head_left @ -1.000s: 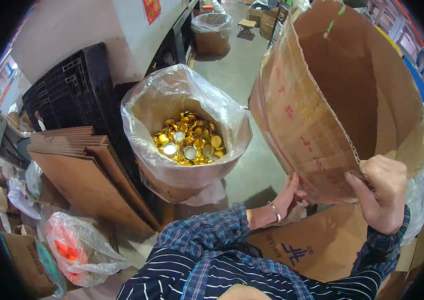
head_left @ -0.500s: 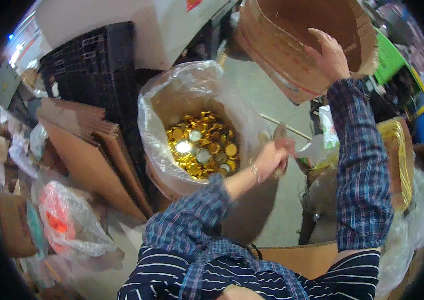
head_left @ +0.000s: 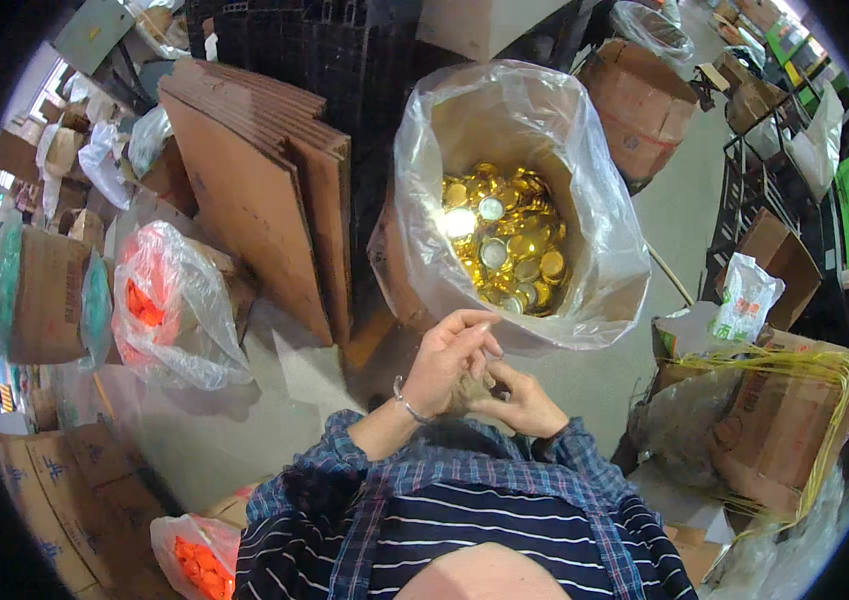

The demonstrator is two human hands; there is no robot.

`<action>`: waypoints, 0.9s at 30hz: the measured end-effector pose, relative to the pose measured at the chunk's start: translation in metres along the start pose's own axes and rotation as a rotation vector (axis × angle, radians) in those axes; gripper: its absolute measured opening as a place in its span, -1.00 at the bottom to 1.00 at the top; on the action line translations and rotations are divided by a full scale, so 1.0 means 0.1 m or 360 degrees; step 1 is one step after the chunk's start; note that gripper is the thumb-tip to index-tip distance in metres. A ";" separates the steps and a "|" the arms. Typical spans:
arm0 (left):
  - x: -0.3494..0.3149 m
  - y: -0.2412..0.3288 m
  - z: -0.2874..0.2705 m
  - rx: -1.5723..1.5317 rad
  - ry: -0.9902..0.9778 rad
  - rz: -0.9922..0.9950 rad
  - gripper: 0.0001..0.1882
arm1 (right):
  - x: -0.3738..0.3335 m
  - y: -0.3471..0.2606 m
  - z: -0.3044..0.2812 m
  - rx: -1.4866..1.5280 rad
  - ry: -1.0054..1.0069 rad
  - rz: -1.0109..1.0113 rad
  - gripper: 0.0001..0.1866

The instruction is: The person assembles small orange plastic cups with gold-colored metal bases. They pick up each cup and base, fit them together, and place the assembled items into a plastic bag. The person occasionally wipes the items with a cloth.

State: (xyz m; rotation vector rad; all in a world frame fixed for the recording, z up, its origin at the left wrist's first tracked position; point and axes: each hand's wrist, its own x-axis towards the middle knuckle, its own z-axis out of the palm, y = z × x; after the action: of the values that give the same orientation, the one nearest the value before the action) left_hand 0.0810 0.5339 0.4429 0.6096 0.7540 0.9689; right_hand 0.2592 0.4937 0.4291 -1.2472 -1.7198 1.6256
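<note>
Close in front of my body, my left hand (head_left: 452, 363) and my right hand (head_left: 525, 400) are brought together, with their fingers curled against each other. Something pale shows between them, but the fingers cover most of it and I cannot make out what it is. Just beyond the hands stands a cardboard drum (head_left: 397, 272) lined with a clear plastic bag (head_left: 610, 255). Shiny gold discs (head_left: 525, 240), with a few silver ones among them, lie inside the bag. My left fingertips are near the bag's front rim.
Folded cardboard sheets (head_left: 245, 200) lean left of the drum. Another cardboard drum (head_left: 640, 110) stands at the far right. Bags with orange contents (head_left: 170, 300) sit at the left. A carton with yellow strapping (head_left: 775, 430) and a black rack (head_left: 745, 190) line the right.
My right hand has come away from the other cardboard drum and down to meet the left. My left hand has drawn back toward my body. The view has shifted, showing more floor.
</note>
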 end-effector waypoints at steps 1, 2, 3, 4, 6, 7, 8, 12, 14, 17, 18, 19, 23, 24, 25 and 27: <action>-0.04 0.08 0.00 0.0132 -0.0014 -0.0015 -0.74 | 0.02 -0.08 0.09 -0.0140 0.0059 -0.0144 -0.52; -0.09 0.19 -0.03 0.0471 0.0053 0.0008 -0.77 | 0.04 -0.16 0.15 -0.0279 0.0121 -0.0286 -0.58; -0.16 0.27 -0.04 0.0521 0.0053 0.0144 -0.78 | 0.07 -0.22 0.20 -0.0439 0.0168 -0.0387 -0.64; -0.21 0.35 -0.06 0.0599 0.0099 0.0233 -0.76 | 0.10 -0.28 0.20 -0.0660 0.0208 -0.0619 -0.72; -0.26 0.50 -0.14 0.0826 0.0136 0.0563 -0.76 | 0.18 -0.37 0.18 -0.0981 0.0293 -0.0783 -0.75; -0.33 0.60 -0.23 0.0786 0.0042 0.0541 -0.69 | 0.23 -0.40 0.16 -0.1146 0.0341 -0.0850 -0.77; -0.32 0.67 -0.33 0.0889 0.0044 0.0761 -0.65 | 0.30 -0.41 0.13 -0.1073 0.0486 -0.0844 -0.81; -0.43 0.84 -0.98 0.0881 0.0347 0.0846 -0.57 | 0.70 -0.16 -0.09 -0.0838 0.1186 -0.0422 -0.78; -0.65 0.81 -1.40 0.0834 0.0382 0.0577 -0.64 | 0.88 0.18 -0.27 -0.0907 0.1253 -0.0037 -0.70; -1.36 0.60 -1.99 0.0930 0.0293 0.0079 -0.69 | 1.00 0.85 -0.27 -0.1142 0.1131 0.0447 -0.61; -1.67 0.50 -2.16 0.0968 0.0198 -0.0004 -0.70 | 1.01 1.01 -0.26 -0.1249 0.1020 0.0740 -0.59; -1.98 0.39 -2.33 0.1007 0.0145 -0.0165 -0.71 | 1.01 1.13 -0.27 -0.1284 0.0967 0.0767 -0.53; -3.30 0.10 -3.07 0.1088 0.0039 -0.0379 -0.72 | 0.87 1.18 -0.16 -0.1207 0.1482 0.0672 -0.54; -3.58 0.07 -3.27 0.1250 -0.0087 -0.0288 -0.68 | 0.84 1.12 -0.11 -0.1388 0.1707 0.0441 -0.58; -3.82 -0.03 -3.39 0.1230 -0.0003 -0.0228 -0.64 | 0.81 1.04 -0.05 -0.1557 0.1911 0.0118 -0.62; -4.18 -0.23 -3.54 0.1191 0.0180 -0.0101 -0.58 | 0.68 0.87 0.17 -0.1165 0.1729 -0.0103 -0.68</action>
State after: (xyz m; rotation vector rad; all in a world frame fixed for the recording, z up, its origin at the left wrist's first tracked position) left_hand -0.3371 0.1958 0.3336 1.1740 1.2421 0.6459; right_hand 0.2383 0.5323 0.3268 -1.8489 -1.5287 0.0506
